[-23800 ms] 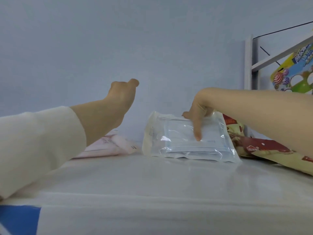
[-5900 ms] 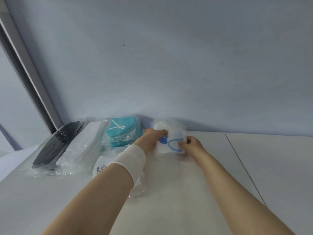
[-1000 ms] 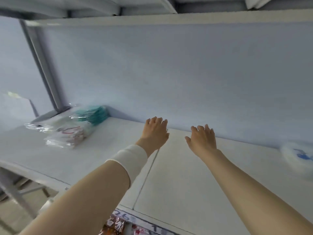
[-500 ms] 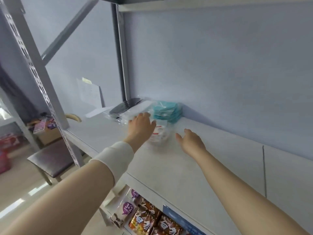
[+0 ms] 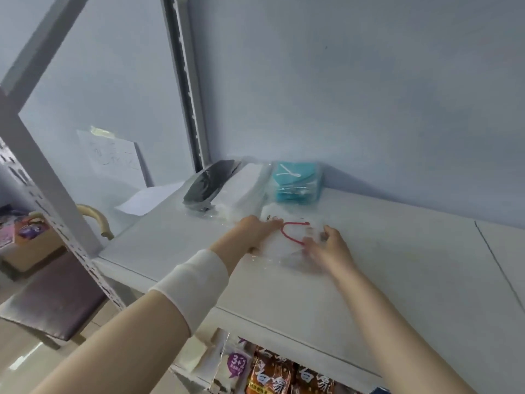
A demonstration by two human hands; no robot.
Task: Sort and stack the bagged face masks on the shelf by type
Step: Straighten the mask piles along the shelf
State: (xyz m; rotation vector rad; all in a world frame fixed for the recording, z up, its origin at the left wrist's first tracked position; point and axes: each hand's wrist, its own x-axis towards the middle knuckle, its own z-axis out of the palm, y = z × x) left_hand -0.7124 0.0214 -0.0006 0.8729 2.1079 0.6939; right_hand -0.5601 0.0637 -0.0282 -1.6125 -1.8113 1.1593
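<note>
The step in hand is picking up one loose bag of masks (image 5: 287, 247) (a white mask with a red ear loop shows through the clear plastic). It lies flat on the shelf (image 5: 397, 268), just in front of the teal stack (image 5: 295, 180). The left hand (image 5: 257, 231) rests on the bag's left edge, its fingers (image 5: 272, 224) fairly straight; whether the thumb is tucked under I cannot tell. The right hand (image 5: 331, 247) has its fingers (image 5: 309, 241) curled and appears to pinch the right edge.

Next, I judge, the bag must be lifted level and taken to a pile of its own kind, since none of the three stacks here matches it: black stack (image 5: 207, 183), white stack (image 5: 244, 189) and teal stand side by side against the wall (image 5: 369, 109).

Room is tight to the left, where the post (image 5: 186, 95) and the stacks crowd the corner. To the right the shelf runs on bare, and the front edge is near the forearms, so slippery plastic could slide off.
</note>
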